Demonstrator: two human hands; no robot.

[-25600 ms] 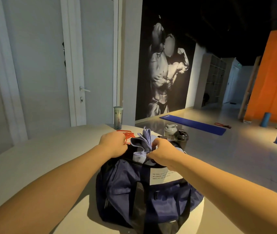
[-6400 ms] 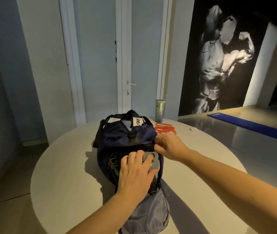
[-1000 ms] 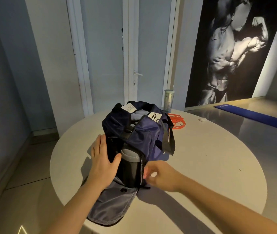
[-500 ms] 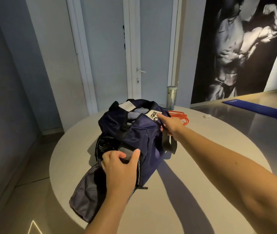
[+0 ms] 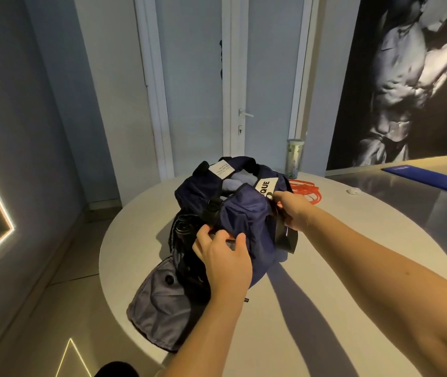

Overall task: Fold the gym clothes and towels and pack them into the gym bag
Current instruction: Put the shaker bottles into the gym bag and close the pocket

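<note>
The gym bag (image 5: 244,213) sits on the round desk (image 5: 353,240) with pale cloth (image 5: 233,183) showing in its open top, so packing looks nearly done. The right grip (image 5: 293,210) clenches the bag's top edge. The left grip (image 5: 225,257) curls at the open end pocket (image 5: 157,300); I cannot tell on what. The next move is probably zipping both openings. The pocket's contents are too dark to make out.

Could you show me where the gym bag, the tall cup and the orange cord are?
gym bag (image 5: 244,213): head view, navy side panel.
tall cup (image 5: 295,159): head view, middle of its body.
orange cord (image 5: 305,185): head view, the looped strands.
</note>
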